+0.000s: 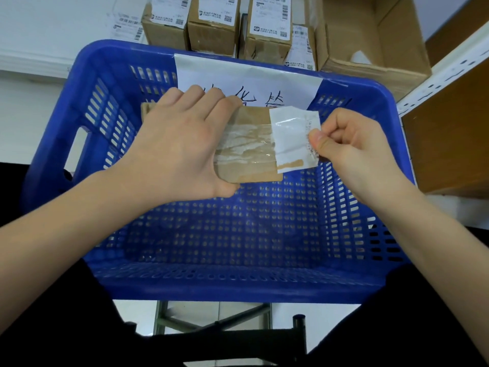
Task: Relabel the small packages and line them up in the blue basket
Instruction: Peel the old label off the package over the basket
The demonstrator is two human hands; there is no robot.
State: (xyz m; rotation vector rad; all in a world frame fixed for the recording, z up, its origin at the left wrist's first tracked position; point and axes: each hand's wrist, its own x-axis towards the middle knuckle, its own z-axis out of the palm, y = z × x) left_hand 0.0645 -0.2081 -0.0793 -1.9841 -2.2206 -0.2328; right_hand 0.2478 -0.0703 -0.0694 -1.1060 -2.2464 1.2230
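My left hand [180,144] grips a small brown cardboard package [251,170] and holds it above the blue basket [238,287]. The package's top face shows torn white paper residue under clear tape. My right hand [352,147] pinches the edge of a white label [291,139] between thumb and forefinger. The label is partly lifted off the package's right end, with a strip of brown paper stuck to its lower edge. A white paper sheet [264,80] with handwritten characters is taped on the basket's far wall. No packages lie on the basket's floor.
Several labelled cardboard packages [214,22] stand in a row behind the basket. An open cardboard box [375,38] sits at the back right. A white metal shelf upright [449,70] with brown boards is on the right. Black stool legs [299,329] show below.
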